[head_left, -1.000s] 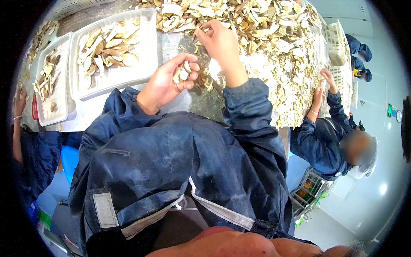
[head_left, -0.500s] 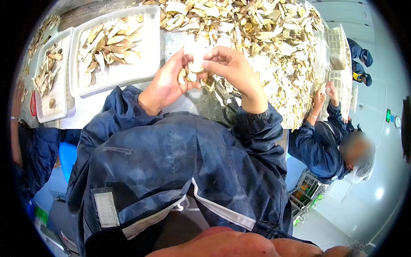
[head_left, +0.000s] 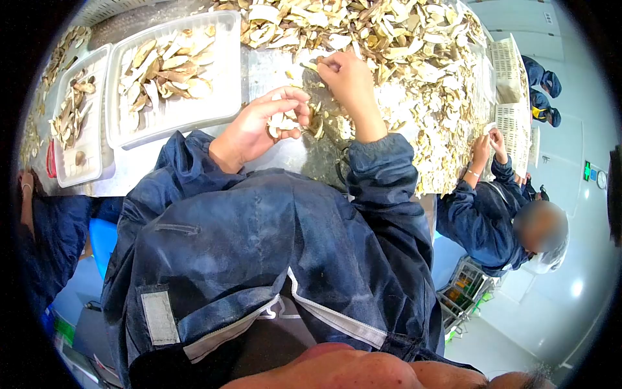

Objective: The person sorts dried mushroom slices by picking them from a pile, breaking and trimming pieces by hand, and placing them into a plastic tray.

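Note:
My left hand (head_left: 262, 123) is half closed around a few pale dried mushroom slices (head_left: 282, 122), palm turned inward above the table. At the near edge of the large mushroom pile (head_left: 402, 32), my right hand (head_left: 350, 81) has its fingers curled together, with a narrow mushroom slice (head_left: 310, 66) at the fingertips; the curled fingers partly hide the contact. Below my hands, small loose pieces (head_left: 315, 123) lie on the metal table (head_left: 288, 155). A dark-handled tool (head_left: 341, 165) is mostly covered by my right sleeve.
A clear plastic tray (head_left: 175, 126) of mushroom slices stands at left, beside a smaller tray (head_left: 81, 172). White baskets (head_left: 512, 123) line the far right. A co-worker (head_left: 483, 220) handles something at the table's right side; another person's sleeve (head_left: 55, 233) shows at left.
My right hand has parted from my left and moved up and right to the pile's edge. My left hand keeps its slices. The tool is now more covered by my sleeve.

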Action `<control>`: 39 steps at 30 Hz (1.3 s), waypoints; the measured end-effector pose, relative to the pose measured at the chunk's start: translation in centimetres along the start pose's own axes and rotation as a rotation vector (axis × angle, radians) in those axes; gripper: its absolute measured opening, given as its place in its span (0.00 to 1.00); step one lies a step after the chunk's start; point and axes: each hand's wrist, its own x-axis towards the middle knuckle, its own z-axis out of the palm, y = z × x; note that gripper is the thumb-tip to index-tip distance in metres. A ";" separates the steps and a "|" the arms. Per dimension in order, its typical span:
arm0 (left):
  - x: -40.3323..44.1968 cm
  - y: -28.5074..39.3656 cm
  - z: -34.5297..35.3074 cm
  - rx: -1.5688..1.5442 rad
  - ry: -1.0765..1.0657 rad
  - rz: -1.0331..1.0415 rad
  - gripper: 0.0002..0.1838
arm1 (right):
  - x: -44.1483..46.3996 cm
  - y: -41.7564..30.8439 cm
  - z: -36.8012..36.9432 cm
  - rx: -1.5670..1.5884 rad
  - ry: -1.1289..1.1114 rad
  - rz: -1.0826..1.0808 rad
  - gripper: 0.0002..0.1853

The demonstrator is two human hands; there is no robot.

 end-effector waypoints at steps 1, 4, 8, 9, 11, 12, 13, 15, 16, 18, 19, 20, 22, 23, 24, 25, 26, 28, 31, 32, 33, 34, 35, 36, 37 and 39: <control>0.0 0.0 0.0 -0.003 -0.001 0.001 0.14 | -0.3 0.0 -0.5 0.102 -0.047 0.108 0.12; -0.1 0.3 -0.1 -0.087 -0.027 0.000 0.15 | -1.6 -1.1 -2.5 0.428 -0.135 0.287 0.12; 0.1 0.1 0.0 -0.182 -0.046 0.012 0.17 | -3.6 -3.3 -3.6 0.666 -0.419 0.079 0.13; 0.1 0.1 0.0 -0.149 -0.012 0.009 0.17 | -3.4 -3.3 -3.3 0.534 -0.319 0.082 0.12; 0.1 -0.1 -0.1 -0.084 0.056 0.008 0.18 | -2.0 -3.0 -2.3 0.268 -0.122 0.085 0.11; 0.2 -0.2 -0.4 -0.075 0.042 -0.002 0.17 | -1.5 -2.0 -1.1 0.133 -0.042 0.064 0.11; 0.3 -0.4 -0.8 -0.066 0.029 -0.010 0.16 | -1.6 -1.2 -0.1 0.047 0.006 0.000 0.11; 0.2 0.0 -0.8 -0.048 0.017 -0.010 0.15 | -1.5 -0.9 0.8 -0.126 0.099 -0.133 0.10; 0.0 0.0 -0.6 -0.043 0.019 -0.003 0.14 | -1.9 -0.6 0.8 -0.157 0.014 -0.068 0.10; 0.0 0.0 -0.5 -0.047 0.041 -0.002 0.15 | -2.9 -0.4 0.0 -0.085 -0.031 0.007 0.10; 0.0 -0.2 -0.7 -0.059 0.030 -0.004 0.16 | -3.6 -0.3 -0.5 -0.050 -0.053 0.051 0.11; 0.2 -0.4 -0.8 -0.069 0.016 -0.010 0.17 | -4.0 -0.7 -1.4 0.053 -0.106 0.183 0.11; 0.3 -0.5 -0.5 -0.089 0.017 -0.021 0.18 | -4.6 -1.1 -2.9 0.346 -0.190 0.294 0.12; 0.1 -0.3 0.3 -0.096 0.033 -0.027 0.19 | -4.9 -1.6 -3.5 0.498 -0.228 0.351 0.12; -0.1 -0.1 0.8 -0.101 0.047 -0.031 0.20 | -5.1 -2.5 -4.3 0.571 -0.286 0.295 0.14; -0.2 0.1 1.2 -0.103 0.052 -0.030 0.20 | -4.9 -2.8 -4.3 0.577 -0.277 0.251 0.14; -0.3 0.3 1.5 -0.105 0.055 -0.025 0.21 | -4.4 -2.9 -4.3 0.581 -0.268 0.204 0.14; -0.2 0.2 1.3 -0.106 0.052 -0.027 0.21 | -3.1 -2.7 -3.7 0.456 -0.190 0.253 0.15; 0.2 -0.4 -0.4 -0.110 0.003 -0.034 0.22 | -0.6 0.4 -0.7 0.027 0.038 0.139 0.14; 0.2 -0.3 -0.6 -0.115 -0.031 -0.023 0.22 | -0.4 0.5 -0.4 -0.055 0.068 0.090 0.13; 0.2 -0.2 -0.8 -0.121 -0.063 -0.014 0.22 | -0.5 0.8 0.0 -0.077 0.075 0.058 0.13; 0.1 0.0 -0.9 -0.125 -0.065 -0.006 0.22 | -0.5 1.4 0.5 -0.100 0.080 0.027 0.13; 0.1 0.0 -0.8 -0.132 -0.068 0.001 0.22 | -0.5 1.3 0.4 -0.125 0.084 -0.003 0.13; 0.2 -0.1 -0.8 -0.141 -0.073 0.005 0.22 | -0.9 1.4 0.2 -0.110 0.082 0.012 0.14; 0.1 -0.1 -0.5 -0.142 -0.063 0.000 0.23 | -1.3 1.4 -0.1 -0.034 0.042 0.084 0.14; -0.1 0.0 -0.1 -0.138 -0.046 -0.008 0.23 | -1.8 0.7 -1.3 0.120 -0.030 0.227 0.15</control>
